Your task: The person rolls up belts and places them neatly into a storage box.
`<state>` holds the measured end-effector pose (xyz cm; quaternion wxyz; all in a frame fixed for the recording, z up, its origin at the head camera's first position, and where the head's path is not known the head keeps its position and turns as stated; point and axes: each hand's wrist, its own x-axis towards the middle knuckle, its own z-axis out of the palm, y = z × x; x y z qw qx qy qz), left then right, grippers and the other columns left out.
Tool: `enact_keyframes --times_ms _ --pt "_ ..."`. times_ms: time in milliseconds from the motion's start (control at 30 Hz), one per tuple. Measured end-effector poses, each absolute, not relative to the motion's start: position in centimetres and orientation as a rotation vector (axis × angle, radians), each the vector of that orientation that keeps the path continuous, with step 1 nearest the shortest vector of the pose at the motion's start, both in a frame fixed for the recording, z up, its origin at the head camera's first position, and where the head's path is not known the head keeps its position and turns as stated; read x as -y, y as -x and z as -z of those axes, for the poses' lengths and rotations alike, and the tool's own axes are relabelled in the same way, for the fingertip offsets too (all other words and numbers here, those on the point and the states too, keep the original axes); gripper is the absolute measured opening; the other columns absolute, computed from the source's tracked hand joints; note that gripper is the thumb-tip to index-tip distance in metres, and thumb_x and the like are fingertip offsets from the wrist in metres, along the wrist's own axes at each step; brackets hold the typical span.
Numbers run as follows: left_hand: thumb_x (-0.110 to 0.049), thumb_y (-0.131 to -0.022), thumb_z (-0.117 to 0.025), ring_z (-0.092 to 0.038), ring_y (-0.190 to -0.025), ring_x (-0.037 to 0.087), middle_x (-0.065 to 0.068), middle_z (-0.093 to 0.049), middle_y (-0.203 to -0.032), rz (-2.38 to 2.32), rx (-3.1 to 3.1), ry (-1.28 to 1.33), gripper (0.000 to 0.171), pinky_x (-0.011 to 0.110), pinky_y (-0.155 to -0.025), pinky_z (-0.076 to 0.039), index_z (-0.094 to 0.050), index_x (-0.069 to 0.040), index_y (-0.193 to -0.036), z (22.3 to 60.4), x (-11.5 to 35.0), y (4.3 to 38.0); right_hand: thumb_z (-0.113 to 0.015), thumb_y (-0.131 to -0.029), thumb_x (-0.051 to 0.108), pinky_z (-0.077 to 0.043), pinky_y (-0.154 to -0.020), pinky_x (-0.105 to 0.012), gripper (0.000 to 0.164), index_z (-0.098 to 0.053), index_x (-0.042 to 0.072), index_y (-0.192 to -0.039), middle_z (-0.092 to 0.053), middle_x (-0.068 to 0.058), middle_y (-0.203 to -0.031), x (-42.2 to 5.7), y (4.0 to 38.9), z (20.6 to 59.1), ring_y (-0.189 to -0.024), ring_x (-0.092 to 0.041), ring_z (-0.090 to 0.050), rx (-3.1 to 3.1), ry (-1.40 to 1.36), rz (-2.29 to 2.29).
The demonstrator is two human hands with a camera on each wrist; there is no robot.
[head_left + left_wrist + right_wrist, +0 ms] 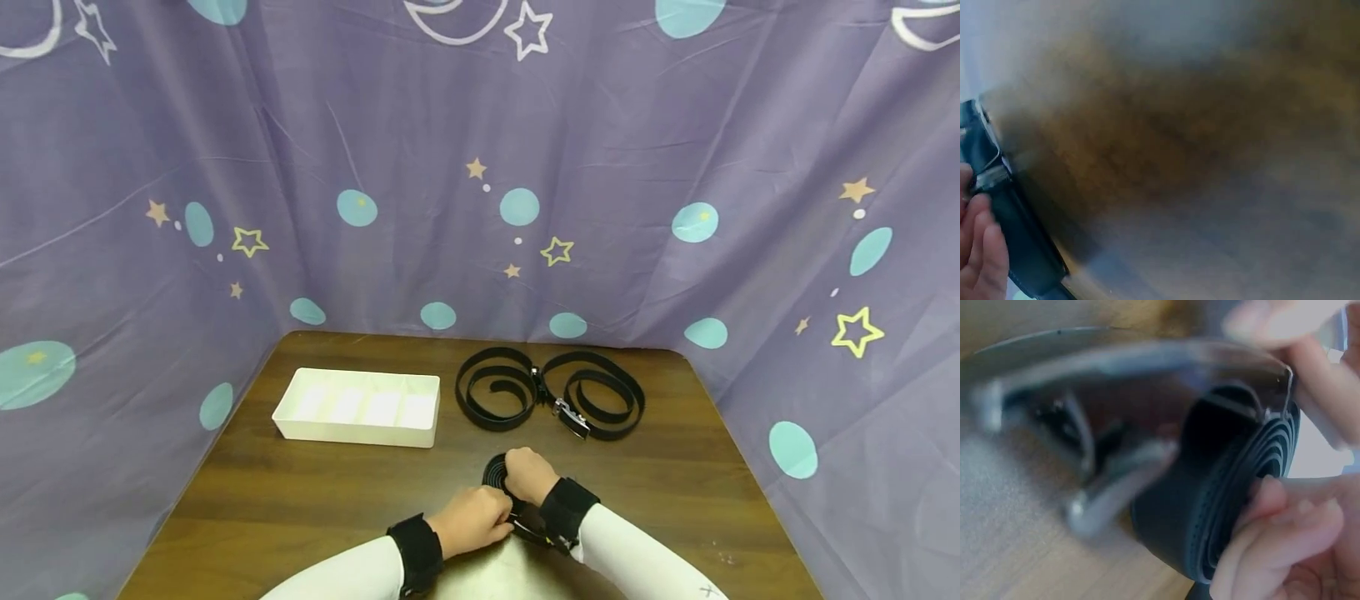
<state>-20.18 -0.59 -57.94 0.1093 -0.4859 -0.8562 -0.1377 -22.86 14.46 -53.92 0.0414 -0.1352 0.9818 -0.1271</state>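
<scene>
A black belt (pixel 493 472) is wound into a tight coil near the front middle of the table. My right hand (pixel 531 475) grips the coil; in the right wrist view its curled fingers (pixel 1285 550) lie against the spiral side. My left hand (pixel 474 518) pinches the belt close to its buckle end, just left of the right hand. The metal buckle (pixel 1129 478) looms blurred before the coil. In the left wrist view, fingers (pixel 988 256) touch the belt (pixel 1022 231) at the left edge; the rest there is blurred.
Beyond the hands, two more black belts (pixel 495 425) (pixel 633 392) lie loosely looped with their buckles close together. A white divided tray (pixel 356 432) stands at the back left of the wooden table (pixel 300 492). A purple patterned curtain (pixel 420 250) surrounds the table's back and sides.
</scene>
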Motion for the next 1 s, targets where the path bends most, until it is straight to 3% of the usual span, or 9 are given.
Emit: enact_keyframes --times_ms 67,200,333,500,633,800,900,1000 --pt "-0.035 -0.078 -0.079 -0.035 -0.060 -0.004 -0.014 -0.039 -0.069 0.417 2.518 1.355 0.036 0.010 -0.050 -0.027 -0.047 -0.022 -0.069 58.1 0.7 20.3 -0.065 -0.073 0.000 -0.045 -0.047 -0.029 0.009 -0.059 0.003 -0.067 -0.060 -0.008 -0.064 -14.5 22.9 54.0 -0.051 -0.015 -0.053 -2.975 0.419 0.425" --pt "-0.043 -0.073 -0.081 -0.051 -0.073 -0.001 -0.008 -0.046 -0.090 0.425 2.560 1.251 0.040 0.012 -0.058 -0.042 -0.054 -0.018 -0.089 58.4 0.7 20.6 -0.066 -0.073 0.001 -0.041 -0.040 -0.024 0.014 -0.056 0.004 -0.065 -0.055 -0.006 -0.060 -14.9 22.9 54.0 -0.044 -0.014 -0.051 -2.931 0.406 0.483" --pt "-0.049 -0.072 -0.080 -0.060 -0.085 0.004 -0.005 -0.049 -0.105 0.410 2.618 1.224 0.051 0.018 -0.069 -0.051 -0.060 -0.015 -0.105 58.3 0.7 21.2 -0.068 -0.074 0.001 -0.042 -0.046 -0.027 0.018 -0.054 0.006 -0.063 -0.054 -0.005 -0.061 -15.2 23.0 53.9 -0.050 -0.015 -0.049 -2.941 0.459 0.472" --pt "-0.053 -0.073 -0.077 -0.061 -0.091 0.004 -0.007 -0.052 -0.108 0.338 2.680 1.271 0.049 0.019 -0.076 -0.052 -0.071 -0.017 -0.104 57.8 0.8 21.8 -0.067 -0.077 0.003 -0.047 -0.053 -0.035 0.021 -0.056 0.007 -0.060 -0.060 -0.007 -0.062 -15.7 22.5 53.4 -0.056 -0.016 -0.052 -2.982 0.619 0.455" --pt "-0.056 -0.072 -0.075 -0.060 -0.093 0.004 -0.008 -0.053 -0.105 0.248 2.695 1.298 0.049 0.018 -0.077 -0.051 -0.073 -0.017 -0.103 57.3 0.8 22.0 -0.065 -0.081 0.003 -0.045 -0.053 -0.033 0.022 -0.059 0.006 -0.061 -0.060 -0.005 -0.061 -16.3 21.4 52.7 -0.055 -0.015 -0.052 -2.945 0.678 0.511" --pt "-0.058 -0.070 -0.075 -0.060 -0.089 0.003 -0.009 -0.052 -0.100 0.200 2.713 1.307 0.051 0.018 -0.075 -0.051 -0.074 -0.019 -0.102 56.5 0.5 22.0 -0.068 -0.086 0.012 -0.045 -0.058 -0.029 0.009 -0.067 0.003 -0.084 -0.061 0.000 -0.074 -17.0 19.5 52.1 -0.065 -0.010 -0.053 -2.895 0.711 0.567" --pt "-0.058 -0.069 -0.075 -0.059 -0.085 0.002 -0.009 -0.050 -0.098 0.211 2.736 1.311 0.050 0.018 -0.073 -0.051 -0.074 -0.020 -0.101 56.3 0.4 22.0 -0.075 -0.082 0.021 -0.046 -0.057 -0.026 0.021 -0.062 0.006 -0.089 -0.057 0.003 -0.077 -17.0 17.8 52.3 -0.068 -0.008 -0.055 -2.977 0.788 0.488" --pt "-0.059 -0.068 -0.074 -0.058 -0.083 0.001 -0.010 -0.049 -0.097 0.214 2.738 1.339 0.050 0.018 -0.071 -0.051 -0.074 -0.021 -0.102 56.2 0.5 22.2 -0.083 -0.074 0.024 -0.047 -0.054 -0.024 0.033 -0.054 0.011 -0.084 -0.058 0.003 -0.077 -16.9 16.1 53.3 -0.069 -0.011 -0.059 -3.095 0.857 0.335"
